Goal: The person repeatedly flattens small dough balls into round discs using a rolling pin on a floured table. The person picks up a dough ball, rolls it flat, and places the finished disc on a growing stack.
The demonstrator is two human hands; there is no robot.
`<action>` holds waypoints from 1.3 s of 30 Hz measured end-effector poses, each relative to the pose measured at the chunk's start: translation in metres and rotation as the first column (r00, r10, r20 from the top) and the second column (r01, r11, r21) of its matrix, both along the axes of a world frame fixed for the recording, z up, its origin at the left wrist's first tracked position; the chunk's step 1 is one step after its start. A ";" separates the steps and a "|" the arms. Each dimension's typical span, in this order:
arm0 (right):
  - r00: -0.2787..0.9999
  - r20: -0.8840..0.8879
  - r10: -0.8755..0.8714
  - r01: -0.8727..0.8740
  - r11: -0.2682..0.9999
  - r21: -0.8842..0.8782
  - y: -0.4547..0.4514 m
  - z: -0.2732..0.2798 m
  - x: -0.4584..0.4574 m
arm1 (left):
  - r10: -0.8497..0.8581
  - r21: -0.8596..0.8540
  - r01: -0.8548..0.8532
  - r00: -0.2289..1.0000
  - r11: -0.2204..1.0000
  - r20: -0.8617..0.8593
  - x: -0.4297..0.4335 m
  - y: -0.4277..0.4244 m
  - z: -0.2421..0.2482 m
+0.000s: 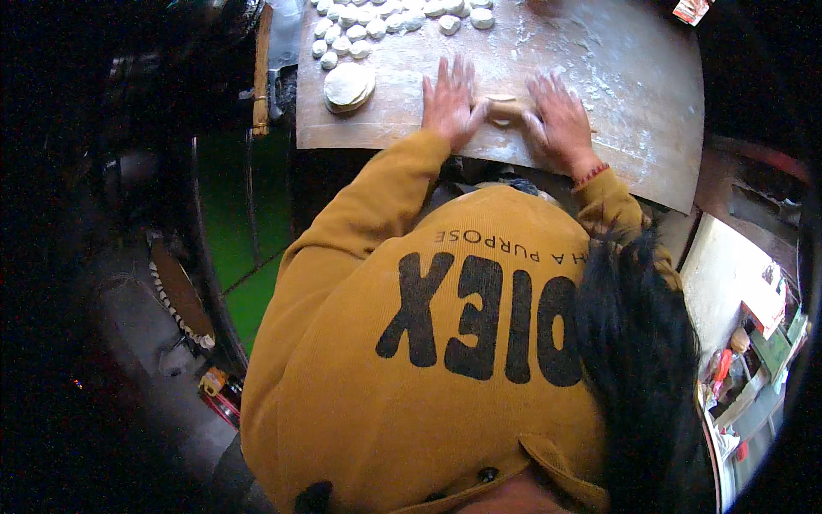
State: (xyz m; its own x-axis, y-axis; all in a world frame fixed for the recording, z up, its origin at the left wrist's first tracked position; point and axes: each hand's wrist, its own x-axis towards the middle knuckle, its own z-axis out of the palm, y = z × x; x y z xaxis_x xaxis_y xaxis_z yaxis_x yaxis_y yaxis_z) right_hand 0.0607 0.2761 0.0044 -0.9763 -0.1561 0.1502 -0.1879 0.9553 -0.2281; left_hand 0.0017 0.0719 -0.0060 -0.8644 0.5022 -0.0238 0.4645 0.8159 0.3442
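Note:
My left hand (452,106) lies with its fingers stretched out over the left end of a short wooden rolling pin (512,106). Over the pin's other end, my right hand (560,119) is spread in the same way, its thumb pointing inward. A small piece of pale dough (503,122) shows in part under the pin, between the two thumbs. To the left of my left hand is a stack of flat round dough wrappers (349,87). Several floured dough pieces (376,27) are spread beyond the stack, at the far left of the board.
The wooden board (385,132) has flour scattered over it, mostly on the right. Its near edge runs just in front of my body. At lower left stands a round tray (183,292) with a pale scalloped rim. Mixed items (738,360) crowd a surface at right.

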 end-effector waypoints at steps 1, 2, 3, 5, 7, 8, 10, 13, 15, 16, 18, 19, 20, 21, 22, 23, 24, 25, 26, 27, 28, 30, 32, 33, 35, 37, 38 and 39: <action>0.991 -0.113 0.075 -0.074 0.997 0.011 0.001 0.000 0.009 | -0.049 0.033 0.046 0.996 0.998 0.079 0.013 -0.008 0.002; 0.994 -0.043 0.101 -0.104 0.990 -0.096 0.003 0.001 0.013 | -0.048 0.051 0.040 0.984 0.998 0.174 0.022 -0.015 0.006; 0.991 0.024 0.135 -0.128 0.972 -0.196 0.006 0.007 0.015 | -0.049 0.075 0.030 0.963 0.997 0.266 0.027 -0.018 0.009; 0.977 0.040 0.209 -0.191 0.943 -0.272 0.008 0.014 0.014 | -0.059 0.292 -0.025 0.960 0.956 0.275 0.010 -0.019 -0.001; 0.959 -0.050 0.279 -0.283 0.934 -0.220 0.009 0.015 0.008 | -0.136 0.430 0.014 0.958 0.903 0.253 0.000 -0.013 0.009; 0.962 -0.066 0.266 -0.273 0.940 -0.206 0.005 0.016 0.011 | -0.205 0.465 0.081 0.953 0.882 0.223 -0.005 -0.008 0.015; 0.952 -0.168 0.255 -0.290 0.928 -0.234 -0.001 0.018 0.013 | -0.368 0.397 0.372 0.926 0.839 -0.090 -0.013 0.009 0.033; 0.948 -0.194 0.253 -0.299 0.917 -0.263 -0.010 0.025 0.019 | -0.477 0.238 0.484 0.874 0.842 -0.091 -0.025 0.024 0.025; 0.949 -0.178 0.261 -0.304 0.907 -0.292 -0.014 0.022 0.024 | -0.387 0.163 0.383 0.922 0.909 -0.008 -0.028 0.024 0.022; 0.949 -0.188 0.251 -0.300 0.902 -0.311 -0.016 0.024 0.024 | -0.324 0.111 0.318 0.945 0.942 0.046 -0.030 0.021 0.021; 0.971 -0.144 0.191 -0.227 0.925 -0.305 -0.014 0.024 0.025 | -0.207 0.139 0.192 0.973 0.971 0.098 -0.033 0.009 0.020; 0.980 -0.122 0.159 -0.189 0.934 -0.303 -0.013 0.023 0.025 | -0.187 0.123 0.173 0.976 0.977 0.110 -0.033 0.003 0.019; 0.981 -0.111 0.156 -0.183 0.935 -0.304 -0.012 0.021 0.025 | -0.167 0.108 0.154 0.978 0.982 0.122 -0.033 -0.003 0.019; 0.982 -0.103 0.156 -0.181 0.934 -0.307 -0.011 0.017 0.025 | -0.143 0.089 0.132 0.981 0.987 0.131 -0.032 -0.008 0.020; 0.983 -0.095 0.156 -0.178 0.934 -0.310 -0.011 0.013 0.024 | -0.126 0.091 0.111 0.975 0.990 0.181 -0.031 -0.013 0.021; 0.986 -0.086 0.144 -0.164 0.935 -0.313 -0.013 0.009 0.023 | -0.079 0.115 0.066 0.991 0.991 0.110 -0.030 -0.017 0.018; 0.989 -0.073 0.132 -0.149 0.937 -0.316 -0.016 0.005 0.023 | -0.030 0.143 0.023 0.999 0.989 0.044 -0.026 -0.020 0.017; 0.991 -0.060 0.120 -0.133 0.938 -0.319 -0.017 0.003 0.022 | 0.021 0.173 -0.017 1.000 0.985 -0.021 -0.022 -0.022 0.017; 0.992 -0.064 0.108 -0.123 0.942 -0.311 -0.018 0.001 0.021 | 0.058 0.116 -0.056 0.998 0.992 -0.014 -0.014 -0.024 0.017; 0.993 -0.068 0.099 -0.115 0.946 -0.304 -0.019 0.002 0.019 | 0.052 0.024 -0.050 0.995 0.998 -0.081 -0.007 -0.025 0.015; 0.993 -0.072 0.089 -0.106 0.949 -0.296 -0.020 0.002 0.016 | 0.039 -0.068 -0.050 0.988 0.996 -0.147 -0.001 -0.027 0.008; 0.993 -0.102 0.057 -0.074 0.983 -0.167 -0.018 -0.004 0.002 | 0.052 -0.190 -0.079 0.988 0.979 -0.145 -0.002 -0.021 0.006; 0.999 -0.033 -0.001 0.000 1.000 -0.029 -0.015 -0.014 -0.018 | 0.052 -0.115 -0.073 0.982 0.991 -0.180 -0.027 -0.010 0.005; 0.997 -0.036 -0.069 0.070 0.997 0.016 -0.013 -0.013 -0.033 | 0.058 -0.075 -0.074 0.978 0.994 -0.202 -0.040 -0.004 0.006; 0.995 -0.021 -0.096 0.096 0.995 -0.005 -0.013 -0.015 -0.034 | 0.006 -0.104 -0.025 0.984 0.994 -0.176 -0.040 -0.005 0.003; 0.999 0.030 -0.021 0.020 0.999 0.033 -0.014 -0.022 -0.009 | -0.070 -0.143 0.052 0.990 0.988 -0.121 -0.026 -0.019 -0.009; 1.000 0.005 0.022 -0.022 1.000 -0.011 -0.018 -0.020 0.008 | -0.101 -0.126 0.087 0.989 0.988 -0.107 -0.008 -0.029 -0.008; 0.996 0.068 0.054 -0.053 0.999 -0.008 -0.021 -0.011 0.023 | -0.105 -0.109 0.106 0.994 0.988 0.011 0.012 -0.033 0.005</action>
